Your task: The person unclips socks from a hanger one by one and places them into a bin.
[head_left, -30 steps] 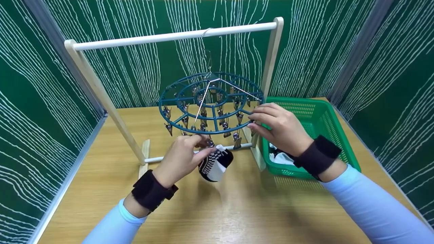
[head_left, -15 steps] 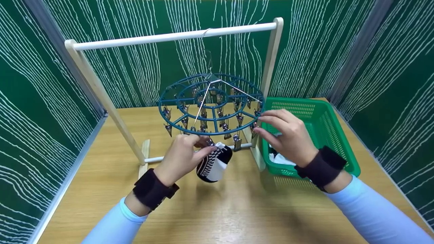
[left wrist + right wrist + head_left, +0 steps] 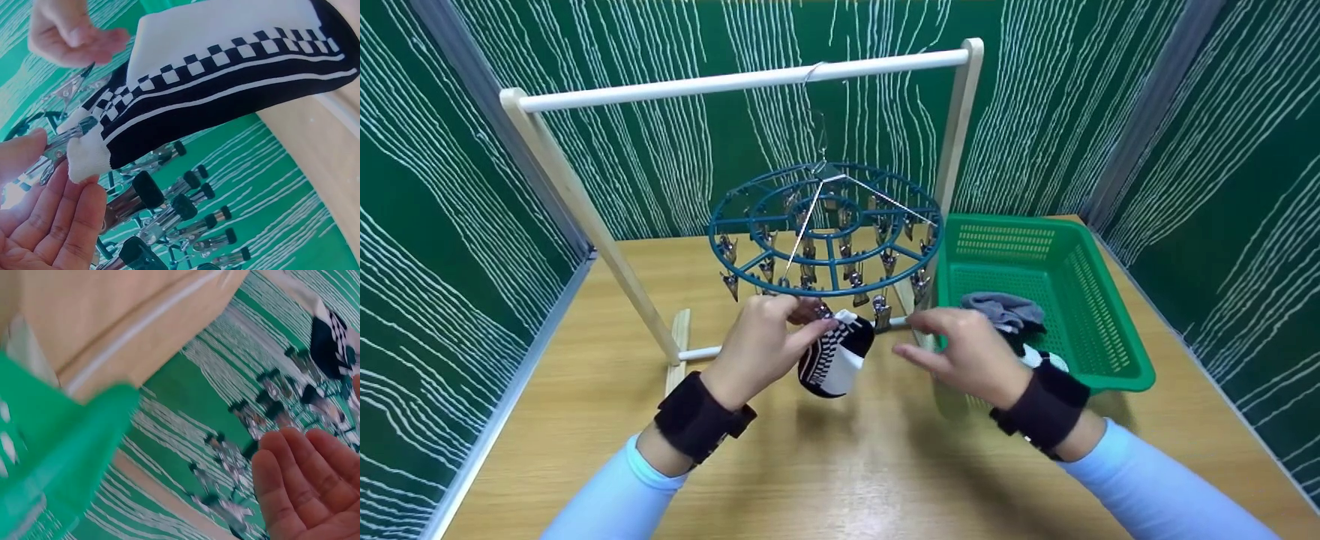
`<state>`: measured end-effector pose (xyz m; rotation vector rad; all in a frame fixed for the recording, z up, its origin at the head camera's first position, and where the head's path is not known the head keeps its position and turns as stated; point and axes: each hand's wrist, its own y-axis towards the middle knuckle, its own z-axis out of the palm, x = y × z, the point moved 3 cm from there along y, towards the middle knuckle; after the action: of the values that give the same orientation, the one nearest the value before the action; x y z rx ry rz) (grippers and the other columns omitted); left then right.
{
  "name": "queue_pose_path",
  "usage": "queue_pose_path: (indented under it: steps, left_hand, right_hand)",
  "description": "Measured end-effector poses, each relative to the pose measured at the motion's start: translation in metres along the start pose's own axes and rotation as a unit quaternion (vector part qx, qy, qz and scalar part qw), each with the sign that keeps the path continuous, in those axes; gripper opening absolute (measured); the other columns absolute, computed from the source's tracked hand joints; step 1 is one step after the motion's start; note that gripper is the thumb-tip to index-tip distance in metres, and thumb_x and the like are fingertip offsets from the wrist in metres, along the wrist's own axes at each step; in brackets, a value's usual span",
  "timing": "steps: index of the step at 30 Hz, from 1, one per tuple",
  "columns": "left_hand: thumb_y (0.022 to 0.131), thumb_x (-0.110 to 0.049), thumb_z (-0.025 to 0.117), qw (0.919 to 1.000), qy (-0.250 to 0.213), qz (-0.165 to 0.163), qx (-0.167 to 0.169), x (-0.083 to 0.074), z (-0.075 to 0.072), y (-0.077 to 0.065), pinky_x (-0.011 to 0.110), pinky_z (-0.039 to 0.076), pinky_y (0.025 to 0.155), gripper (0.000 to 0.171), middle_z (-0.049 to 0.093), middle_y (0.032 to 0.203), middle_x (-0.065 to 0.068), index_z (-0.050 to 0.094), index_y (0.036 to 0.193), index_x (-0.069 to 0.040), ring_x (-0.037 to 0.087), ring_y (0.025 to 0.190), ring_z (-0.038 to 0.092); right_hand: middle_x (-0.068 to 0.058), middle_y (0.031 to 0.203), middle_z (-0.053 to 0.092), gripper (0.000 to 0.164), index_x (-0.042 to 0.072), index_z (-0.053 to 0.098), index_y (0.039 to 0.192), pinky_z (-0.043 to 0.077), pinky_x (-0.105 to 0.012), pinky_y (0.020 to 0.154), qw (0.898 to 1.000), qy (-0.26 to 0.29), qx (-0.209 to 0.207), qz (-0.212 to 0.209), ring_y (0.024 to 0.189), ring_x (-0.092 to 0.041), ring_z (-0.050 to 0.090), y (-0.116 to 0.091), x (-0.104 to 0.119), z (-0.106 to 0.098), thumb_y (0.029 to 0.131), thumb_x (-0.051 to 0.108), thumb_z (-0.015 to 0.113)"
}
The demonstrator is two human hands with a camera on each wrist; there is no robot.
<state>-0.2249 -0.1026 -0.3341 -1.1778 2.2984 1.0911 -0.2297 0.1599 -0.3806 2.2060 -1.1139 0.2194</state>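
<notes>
A black-and-white sock (image 3: 834, 356) with a checkered band hangs below the front rim of a round blue clip hanger (image 3: 834, 289). My left hand (image 3: 761, 341) pinches a metal clip (image 3: 64, 140) between thumb and fingers. In the left wrist view, that clip sits on the sock's white cuff (image 3: 89, 157). My right hand (image 3: 967, 352) is right of the sock, apart from it, with thumb and fingers spread and nothing held. The right wrist view shows its fingers (image 3: 292, 478) extended near the hanging clips.
A wooden rack with a white top bar (image 3: 735, 81) bears the hanger. Several other metal clips (image 3: 881, 309) dangle from its rings. Behind my right hand stands a green basket (image 3: 1110, 315), with a grey cloth item (image 3: 1005, 309) and black-and-white pieces inside.
My right hand has left the hanger's right rim, moving down and slightly left towards the sock. More of the basket's contents show. My left hand stays at the clip and sock.
</notes>
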Motion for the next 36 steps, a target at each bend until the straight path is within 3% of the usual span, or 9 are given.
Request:
queue_pose_path:
  steps: [5, 13, 21, 28, 36]
  left_hand:
    - [0.098, -0.014, 0.082, 1.0000, -0.005, 0.001, -0.007, 0.001, 0.000, 0.000, 0.043, 0.068, 0.086, 0.017, 0.084, 0.098, 0.016, 0.080, 0.103, 0.002, 0.027, 0.090, 0.082]
    - [0.099, -0.013, 0.081, 0.9998, -0.010, 0.004, -0.015, 0.002, 0.001, 0.000, 0.046, 0.068, 0.082, 0.016, 0.083, 0.096, 0.016, 0.080, 0.101, 0.003, 0.028, 0.087, 0.082]
    - [0.101, -0.015, 0.079, 0.9998, 0.000, 0.012, -0.019, 0.004, 0.002, 0.000, 0.048, 0.066, 0.079, 0.018, 0.083, 0.092, 0.014, 0.080, 0.098, 0.002, 0.027, 0.086, 0.080]
    - [0.101, -0.016, 0.079, 0.9997, 0.001, 0.015, -0.018, 0.006, 0.002, 0.000, 0.048, 0.066, 0.079, 0.018, 0.083, 0.091, 0.014, 0.079, 0.096, 0.001, 0.027, 0.085, 0.080]
    - [0.099, -0.013, 0.080, 0.9997, -0.015, 0.018, -0.006, 0.009, 0.002, -0.001, 0.044, 0.067, 0.081, 0.015, 0.083, 0.092, 0.014, 0.079, 0.097, 0.002, 0.026, 0.087, 0.081]
  right_hand:
    - [-0.019, 0.115, 0.081, 0.040, -0.001, 0.078, 0.120, 0.066, -0.049, 0.091, 0.997, 0.049, 0.047, 0.037, 0.103, -0.034, 0.080, -0.002, -0.001, 0.023, 0.096, 0.030, 0.085]
    - [-0.019, 0.112, 0.082, 0.038, 0.001, 0.077, 0.115, 0.066, -0.054, 0.091, 0.993, 0.087, 0.076, 0.033, 0.103, -0.037, 0.079, 0.001, 0.000, 0.055, 0.094, 0.031, 0.087]
    - [-0.019, 0.115, 0.082, 0.040, -0.001, 0.075, 0.123, 0.065, -0.053, 0.094, 0.975, 0.171, 0.118, 0.072, 0.105, -0.035, 0.080, 0.004, 0.000, 0.082, 0.096, 0.026, 0.085]
    - [-0.025, 0.111, 0.081, 0.026, -0.009, 0.077, 0.116, 0.068, -0.042, 0.088, 0.966, 0.240, 0.080, 0.049, 0.102, -0.040, 0.081, 0.006, 0.002, 0.096, 0.099, 0.011, 0.079]
    - [-0.026, 0.108, 0.081, 0.017, -0.010, 0.079, 0.110, 0.068, -0.044, 0.086, 0.966, 0.252, 0.032, 0.042, 0.101, -0.043, 0.081, 0.005, 0.003, 0.102, 0.099, 0.002, 0.075]
